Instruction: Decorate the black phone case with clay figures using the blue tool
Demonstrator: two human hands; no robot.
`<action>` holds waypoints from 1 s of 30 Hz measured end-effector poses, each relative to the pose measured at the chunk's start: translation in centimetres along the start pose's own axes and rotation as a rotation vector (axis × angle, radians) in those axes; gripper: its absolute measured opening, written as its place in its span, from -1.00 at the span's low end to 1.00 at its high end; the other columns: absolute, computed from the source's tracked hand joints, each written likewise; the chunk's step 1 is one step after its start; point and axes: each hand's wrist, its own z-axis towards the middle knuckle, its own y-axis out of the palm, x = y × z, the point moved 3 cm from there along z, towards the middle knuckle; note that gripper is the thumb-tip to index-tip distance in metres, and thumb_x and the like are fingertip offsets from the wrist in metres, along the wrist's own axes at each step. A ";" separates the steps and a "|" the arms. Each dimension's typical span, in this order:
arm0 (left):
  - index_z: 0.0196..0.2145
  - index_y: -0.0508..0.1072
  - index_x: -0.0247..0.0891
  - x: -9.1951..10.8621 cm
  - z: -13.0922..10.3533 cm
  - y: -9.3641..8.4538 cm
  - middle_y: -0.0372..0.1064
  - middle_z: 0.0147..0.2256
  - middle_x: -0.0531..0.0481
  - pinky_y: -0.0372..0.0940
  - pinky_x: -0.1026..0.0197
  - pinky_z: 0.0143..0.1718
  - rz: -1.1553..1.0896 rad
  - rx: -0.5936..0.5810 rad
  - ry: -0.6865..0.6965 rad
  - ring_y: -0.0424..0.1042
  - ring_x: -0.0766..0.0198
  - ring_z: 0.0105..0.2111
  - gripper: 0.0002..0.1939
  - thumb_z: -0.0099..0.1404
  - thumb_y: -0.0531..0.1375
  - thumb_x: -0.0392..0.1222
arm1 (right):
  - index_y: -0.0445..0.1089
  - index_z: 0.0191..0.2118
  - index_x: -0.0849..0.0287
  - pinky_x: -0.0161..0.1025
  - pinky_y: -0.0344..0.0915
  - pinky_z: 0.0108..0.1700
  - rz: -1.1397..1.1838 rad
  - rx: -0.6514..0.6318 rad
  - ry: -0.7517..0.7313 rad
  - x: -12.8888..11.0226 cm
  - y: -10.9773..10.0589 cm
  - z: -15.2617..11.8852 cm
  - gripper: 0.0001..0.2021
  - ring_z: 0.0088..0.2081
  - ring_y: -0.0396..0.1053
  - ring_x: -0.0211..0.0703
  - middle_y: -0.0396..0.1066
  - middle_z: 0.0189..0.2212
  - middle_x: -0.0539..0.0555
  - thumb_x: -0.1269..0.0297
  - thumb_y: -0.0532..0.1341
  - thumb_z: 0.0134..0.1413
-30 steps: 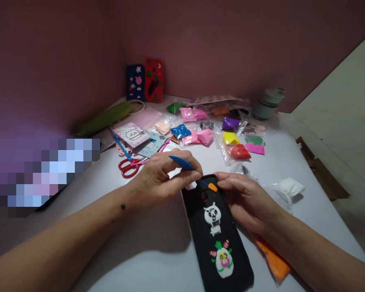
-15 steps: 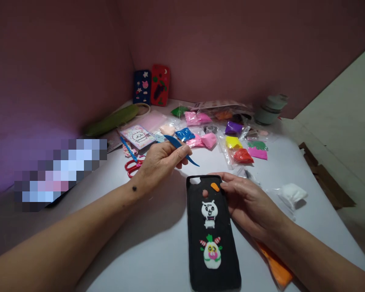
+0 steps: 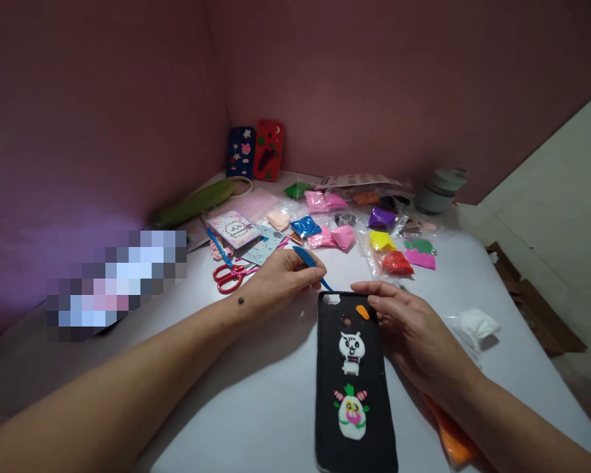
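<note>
My left hand (image 3: 288,276) is closed round a blue plastic clay-modelling tool (image 3: 305,257), its thin tip pointing down beside the top edge of a black phone case (image 3: 337,453). My right hand (image 3: 414,322) grips the case at its upper right edge, some fingers hidden behind it. On the case are a white clay cat-like figure (image 3: 351,348) and, lower down, a white clay figure with striped horns (image 3: 352,420). A small orange clay piece (image 3: 363,312) lies near the top right corner, by my right fingertips. Left of it is a small brownish round spot (image 3: 346,320).
Clay packets, including yellow (image 3: 383,240), red (image 3: 397,263) and blue (image 3: 306,226), spread across the table's back. Red-handled scissors (image 3: 228,278) lie left of my left hand. An orange packet (image 3: 456,440) sits under my right forearm. Two decorated cases (image 3: 268,150) lean on the wall.
My left hand and the blue tool have come down and right, closer to the case's top edge. The whole view has shifted a little. My right hand stays at the case.
</note>
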 end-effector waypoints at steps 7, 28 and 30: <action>-0.24 0.45 -0.34 -0.1 0.1 0.2 0.33 -0.59 0.10 0.10 0.37 -0.59 0.007 -0.057 -0.019 0.23 0.41 -0.61 -0.78 0.22 0.16 -0.15 | 0.49 -0.22 0.11 -0.16 0.21 -0.13 -0.466 0.033 -0.215 -1.3 -0.9 -0.2 -0.82 -0.18 0.37 -0.06 0.49 -0.25 0.06 0.20 0.17 0.14; -0.24 0.51 -0.27 0.1 -0.8 0.8 0.44 -0.48 -0.02 0.13 0.26 -0.44 0.717 -0.087 0.137 0.36 0.25 -0.47 -0.75 0.27 0.10 -0.11 | 0.41 -0.05 0.12 -0.14 0.32 -0.23 -1.251 -0.076 -0.790 -3.1 -0.5 -2.4 -0.67 -0.24 0.35 -0.09 0.37 -0.30 0.13 0.52 0.04 0.14; -0.24 0.51 -0.26 0.0 -0.8 0.9 0.47 -0.46 -0.05 0.13 0.24 -0.44 0.759 -0.103 0.131 0.38 0.23 -0.46 -0.75 0.28 0.09 -0.11 | 0.40 -0.03 0.12 -0.12 0.33 -0.23 -1.277 -0.083 -0.794 -2.8 -0.5 -2.4 -0.65 -0.24 0.34 -0.09 0.35 -0.31 0.13 0.53 0.04 0.14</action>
